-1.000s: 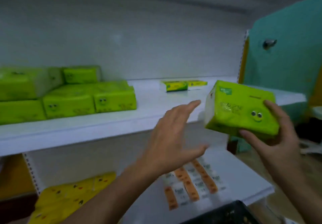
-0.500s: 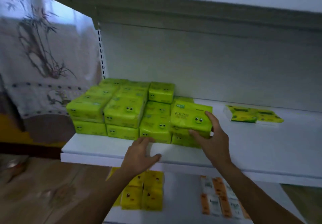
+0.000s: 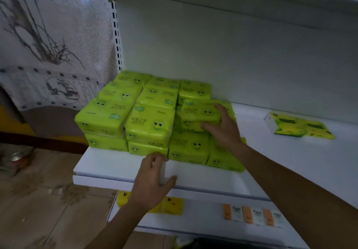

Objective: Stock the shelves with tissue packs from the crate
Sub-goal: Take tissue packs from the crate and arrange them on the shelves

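A stack of lime-green tissue packs (image 3: 149, 125) with smiley faces fills the left end of the white shelf (image 3: 290, 163), two layers high. My right hand (image 3: 224, 130) holds one more green tissue pack (image 3: 199, 111) on top of the stack's right column, fingers over its right end and thumb under its front. My left hand (image 3: 153, 177) rests on the shelf's front edge just before the stack, fingers loosely curled, holding nothing.
Two flat green-and-yellow packs (image 3: 298, 125) lie alone at the right of the same shelf. The lower shelf (image 3: 203, 217) carries yellow packs (image 3: 172, 206) and orange-and-white packs (image 3: 253, 215). A patterned cloth (image 3: 48, 55) hangs at the left above a tiled floor.
My right hand has carried the pack from the open air on the right onto the top of the stack. My left hand has dropped to the shelf edge.
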